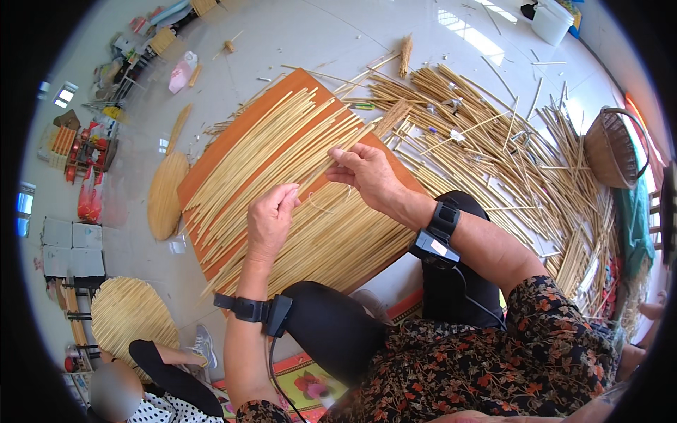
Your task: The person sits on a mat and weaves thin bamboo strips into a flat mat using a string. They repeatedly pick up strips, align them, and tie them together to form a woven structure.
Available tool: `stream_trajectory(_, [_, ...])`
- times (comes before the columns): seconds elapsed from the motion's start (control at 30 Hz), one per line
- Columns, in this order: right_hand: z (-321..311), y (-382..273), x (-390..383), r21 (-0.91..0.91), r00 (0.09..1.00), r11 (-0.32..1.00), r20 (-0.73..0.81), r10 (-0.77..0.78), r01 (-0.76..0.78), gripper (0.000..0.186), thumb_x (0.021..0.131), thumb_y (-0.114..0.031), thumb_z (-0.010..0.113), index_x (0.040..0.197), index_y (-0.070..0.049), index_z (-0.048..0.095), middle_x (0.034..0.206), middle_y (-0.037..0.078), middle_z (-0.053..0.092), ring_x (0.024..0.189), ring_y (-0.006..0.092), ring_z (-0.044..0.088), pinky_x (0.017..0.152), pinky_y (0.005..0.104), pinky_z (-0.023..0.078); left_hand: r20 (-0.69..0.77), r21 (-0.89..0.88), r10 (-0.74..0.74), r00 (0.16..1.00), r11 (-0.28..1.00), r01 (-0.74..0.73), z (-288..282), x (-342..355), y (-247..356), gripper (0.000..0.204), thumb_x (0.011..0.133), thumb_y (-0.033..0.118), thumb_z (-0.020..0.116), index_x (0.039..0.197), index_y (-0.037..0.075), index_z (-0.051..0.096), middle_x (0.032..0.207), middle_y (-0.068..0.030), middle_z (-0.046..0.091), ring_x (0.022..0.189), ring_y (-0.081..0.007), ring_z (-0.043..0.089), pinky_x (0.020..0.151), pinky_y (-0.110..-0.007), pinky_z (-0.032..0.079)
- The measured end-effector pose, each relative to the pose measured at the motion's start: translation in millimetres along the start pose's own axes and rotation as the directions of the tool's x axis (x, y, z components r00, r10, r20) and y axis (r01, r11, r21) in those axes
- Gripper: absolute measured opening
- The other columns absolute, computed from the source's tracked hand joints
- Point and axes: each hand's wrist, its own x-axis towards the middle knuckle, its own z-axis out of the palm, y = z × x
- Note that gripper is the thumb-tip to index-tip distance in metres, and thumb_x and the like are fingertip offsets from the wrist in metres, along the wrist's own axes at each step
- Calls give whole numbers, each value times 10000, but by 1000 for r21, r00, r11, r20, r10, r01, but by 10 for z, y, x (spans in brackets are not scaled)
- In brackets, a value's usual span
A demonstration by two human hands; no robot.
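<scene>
A reddish-brown board point(300, 81) lies before my knees, covered with rows of straw-coloured stalks point(247, 151). Over its middle both my hands are closed in a pinch. My left hand point(268, 218) is a fist with thumb and forefinger pressed together, just above the stalks. Farther right and a little higher, my right hand point(370, 173) has its thumb against its bent fingers. A pale thin string point(319, 206) curls between the two hands; whether either one grips it or a stalk is too small to tell.
Loose stalks point(486, 141) spread over the floor to the right, beside a wicker basket point(610, 148). A white bucket point(552, 22) stands at the far right. At lower left another person point(169, 384) sits near a round stalk mat point(134, 314). An oval woven piece point(168, 197) lies left of the board.
</scene>
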Motion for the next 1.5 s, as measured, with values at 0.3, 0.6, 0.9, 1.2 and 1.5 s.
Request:
stream_trajectory(0.3, [0, 2, 11, 14, 999, 999, 27, -33, 33, 212, 1061, -178, 685, 1078, 33, 674, 1017, 109, 704, 905, 200, 718, 855, 345, 656, -93, 233, 251, 963, 946, -224, -29, -97, -47, 192, 929, 120, 793, 1094, 27, 754, 1009, -149, 779, 857, -324, 758, 728, -389, 595])
stream_trajectory(0.6, [23, 0, -1, -44, 996, 995, 14, -94, 94, 195, 1055, -166, 691, 1039, 29, 688, 946, 95, 717, 847, 191, 730, 818, 333, 648, -78, 117, 167, 983, 981, -157, -9, -115, -78, 168, 944, 100, 776, 1089, 19, 755, 982, -156, 777, 855, -319, 760, 732, -381, 594])
stream_trajectory(0.9, [-8, 26, 27, -29, 997, 997, 5, -77, 77, 205, 1058, -176, 690, 1044, 28, 686, 954, 102, 717, 875, 203, 728, 835, 345, 646, -94, 172, 226, 970, 963, -208, 11, -121, -73, 159, 939, 92, 776, 1082, 29, 749, 984, -147, 771, 842, -320, 753, 714, -384, 585])
stream_trajectory(1.2, [-18, -9, 11, 0, 999, 999, -24, -40, 40, 229, 1059, -187, 689, 941, -8, 611, 978, 144, 705, 908, 242, 738, 886, 376, 657, -106, 321, 295, 950, 914, -248, -2, -79, 6, 153, 933, 111, 779, 1076, 67, 746, 927, -102, 757, 757, -300, 731, 635, -383, 565])
stream_trajectory(1.5, [-43, -22, 19, -20, 999, 1000, -33, 0, -1, 201, 1064, -211, 690, 976, -54, 601, 979, 103, 699, 926, 224, 729, 928, 366, 633, -114, 382, 321, 940, 888, -257, 43, -69, 51, 201, 918, 117, 797, 1109, 75, 752, 946, -91, 764, 753, -278, 735, 636, -367, 575])
